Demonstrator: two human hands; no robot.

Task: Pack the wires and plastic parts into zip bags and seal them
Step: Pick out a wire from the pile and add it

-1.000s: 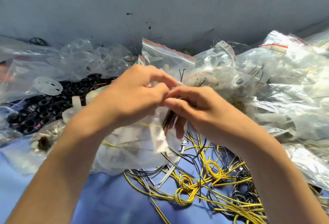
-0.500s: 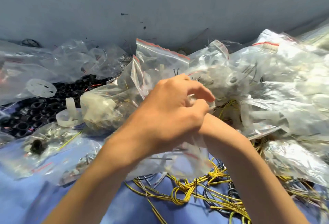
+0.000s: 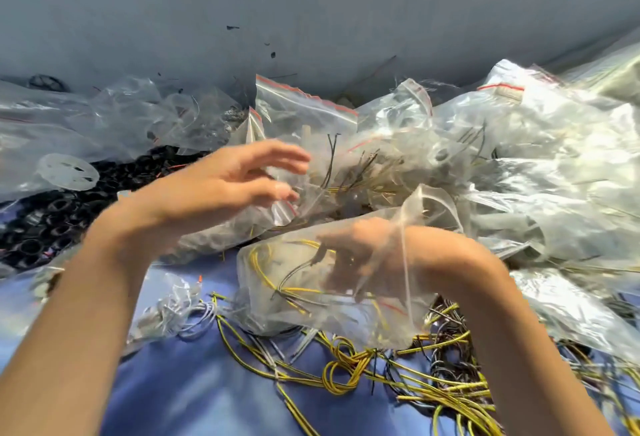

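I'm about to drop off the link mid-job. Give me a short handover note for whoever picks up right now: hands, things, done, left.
Left hand: open, fingers spread, above the bags, holding nothing.
Right hand: inside the open zip bag, seen through the plastic; too blurred to tell its grip.
Things: that bag lies on the blue cloth with a few bagged wires in it. Loose wires are tangled in front, black rings lie far left, and the filled bags are piled behind.
Done: many bags filled.
Left: seal this bag, then pack the loose wires and rings.
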